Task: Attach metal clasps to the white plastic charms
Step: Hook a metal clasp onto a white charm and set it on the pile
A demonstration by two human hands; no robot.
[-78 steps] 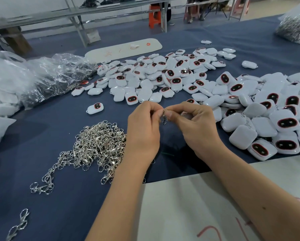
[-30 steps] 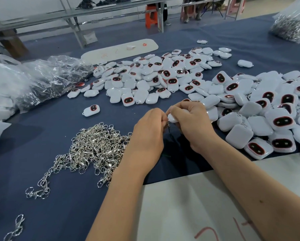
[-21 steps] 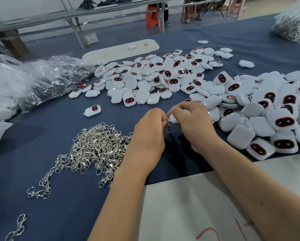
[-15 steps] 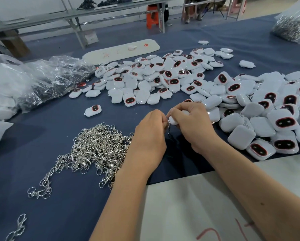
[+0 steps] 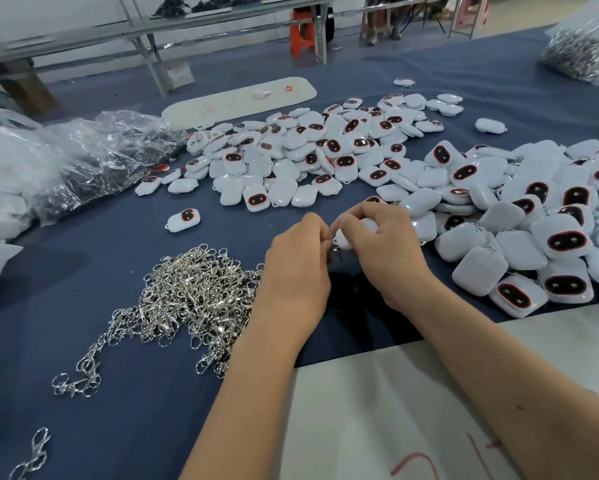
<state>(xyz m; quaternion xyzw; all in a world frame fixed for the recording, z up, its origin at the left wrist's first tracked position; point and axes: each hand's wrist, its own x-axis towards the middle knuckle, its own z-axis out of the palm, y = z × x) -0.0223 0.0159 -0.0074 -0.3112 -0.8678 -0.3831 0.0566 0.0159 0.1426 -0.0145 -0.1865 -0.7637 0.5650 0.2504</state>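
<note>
My right hand [image 5: 383, 258] curls round a white plastic charm [image 5: 346, 237], mostly hidden by its fingers. My left hand [image 5: 296, 268] meets it fingertip to fingertip and pinches a small metal clasp [image 5: 336, 250] at the charm's lower edge. Both hands hover just above the blue cloth at the table's middle. A heap of silver clasps [image 5: 190, 292] lies left of my left hand. White charms with dark red-rimmed faces lie in a far pile [image 5: 312, 157] and a right pile [image 5: 533, 223].
Clear plastic bags [image 5: 83, 157] sit at the left edge, another bag of metal parts [image 5: 582, 53] at the far right. A white board [image 5: 239, 98] lies beyond the charms, and a white sheet [image 5: 395, 410] lies under my forearms. One charm [image 5: 183, 220] lies alone.
Earlier my hands pinched only the clasp between them; since then my right hand has taken a white charm and both hands have sunk slightly toward the cloth, staying pressed together.
</note>
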